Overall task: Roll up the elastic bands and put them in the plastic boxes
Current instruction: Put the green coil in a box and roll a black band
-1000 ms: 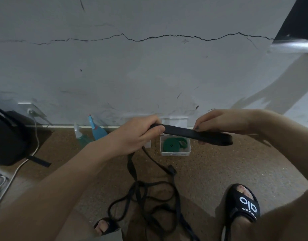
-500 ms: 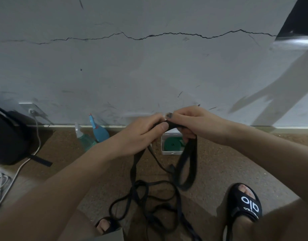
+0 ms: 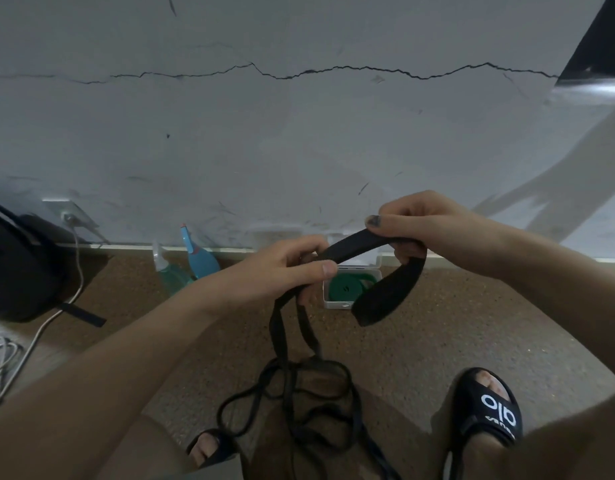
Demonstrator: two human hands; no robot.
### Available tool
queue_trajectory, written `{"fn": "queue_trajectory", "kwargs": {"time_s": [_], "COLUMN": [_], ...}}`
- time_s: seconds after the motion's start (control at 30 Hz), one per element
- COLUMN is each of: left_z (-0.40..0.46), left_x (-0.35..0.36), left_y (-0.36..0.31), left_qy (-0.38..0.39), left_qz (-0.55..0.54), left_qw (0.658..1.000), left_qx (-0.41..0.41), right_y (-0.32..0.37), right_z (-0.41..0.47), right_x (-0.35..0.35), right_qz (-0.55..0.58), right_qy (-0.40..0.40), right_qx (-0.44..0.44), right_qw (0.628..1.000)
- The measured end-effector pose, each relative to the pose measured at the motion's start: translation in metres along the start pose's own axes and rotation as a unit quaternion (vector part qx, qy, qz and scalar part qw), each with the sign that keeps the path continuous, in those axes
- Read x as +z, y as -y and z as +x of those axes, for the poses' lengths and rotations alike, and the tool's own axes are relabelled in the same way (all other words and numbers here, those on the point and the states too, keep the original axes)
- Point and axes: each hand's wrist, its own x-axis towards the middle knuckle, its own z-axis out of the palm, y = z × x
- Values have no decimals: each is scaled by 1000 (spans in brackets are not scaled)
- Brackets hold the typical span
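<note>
Holding the black elastic band (image 3: 354,245) taut, the left hand (image 3: 282,268) pinches one point and the right hand (image 3: 420,226) grips its folded end. Below the left grip, slack falls tangled to the floor. Judged light, limp, springy; best pinched flat. The plastic box (image 3: 377,263) lies beyond, containing a green roll (image 3: 346,289).
</note>
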Motion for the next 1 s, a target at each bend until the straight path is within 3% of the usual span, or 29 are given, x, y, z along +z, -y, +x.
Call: {"fn": "queue_trajectory", "kwargs": {"time_s": [0.17, 0.4, 0.57, 0.83, 1.0], "left_z": [4, 13, 16, 3, -4], "left_x": [0, 18, 21, 9, 9], "left_y": [-1, 8, 9, 8, 6], "left_qy": [-14, -24, -17, 5, -24], "left_qz": [18, 246, 285, 245, 288], "left_qw": [999, 969, 958, 969, 957], "left_qx": [25, 23, 20, 16, 19], "right_y": [-7, -5, -7, -7, -4], "right_z": [0, 3, 9, 10, 6], "right_x": [-1, 14, 33, 27, 21], "right_qz": [-67, -88, -163, 15, 32], "right_qy": [35, 23, 21, 55, 57], "right_qx": [8, 24, 44, 82, 83], "right_qw": [997, 996, 985, 995, 994]}}
